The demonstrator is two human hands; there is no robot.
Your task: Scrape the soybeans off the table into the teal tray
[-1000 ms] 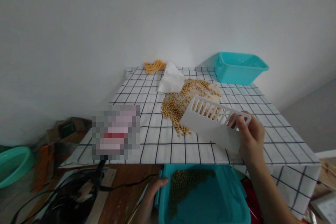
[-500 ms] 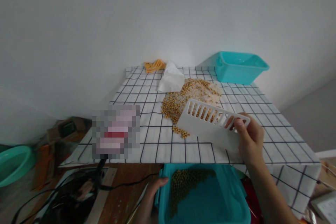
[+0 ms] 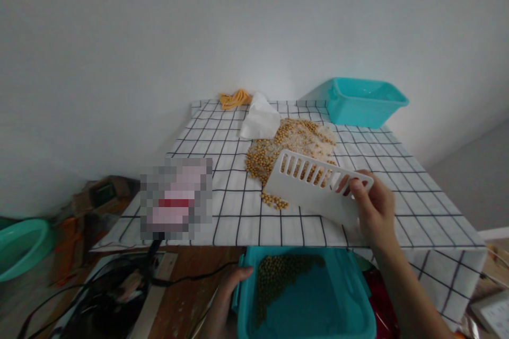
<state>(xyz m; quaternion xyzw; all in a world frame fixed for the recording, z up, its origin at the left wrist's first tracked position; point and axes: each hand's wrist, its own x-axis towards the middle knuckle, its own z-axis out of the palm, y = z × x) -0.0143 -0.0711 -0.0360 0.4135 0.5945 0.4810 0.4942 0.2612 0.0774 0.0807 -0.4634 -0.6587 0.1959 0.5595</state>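
My right hand (image 3: 376, 209) grips one end of a white slotted plastic board (image 3: 306, 190), thumb on the near face. The board stands tilted on the checked cloth, in front of a spread of soybeans (image 3: 260, 159) mixed with rice-like grains (image 3: 296, 140). A few soybeans (image 3: 274, 201) lie at its left end. Below the table edge, my left hand (image 3: 228, 296) holds the left rim of a teal plastic bin (image 3: 318, 307), thumb over the rim and other fingers hidden. Soybeans (image 3: 276, 278) are piled in the bin's left and far side.
A second teal bin (image 3: 366, 103) stands at the table's back right. A white cloth or paper (image 3: 260, 119) and a yellow cloth (image 3: 235, 99) lie at the back. A blurred-out pinkish object (image 3: 177, 196) rests at left. Black cables (image 3: 191, 278) and a green basin (image 3: 24, 249) are lower left.
The white board and my right hand have shifted slightly left. The bin in my left hand has also moved a little left. The soybeans on the table look the same.
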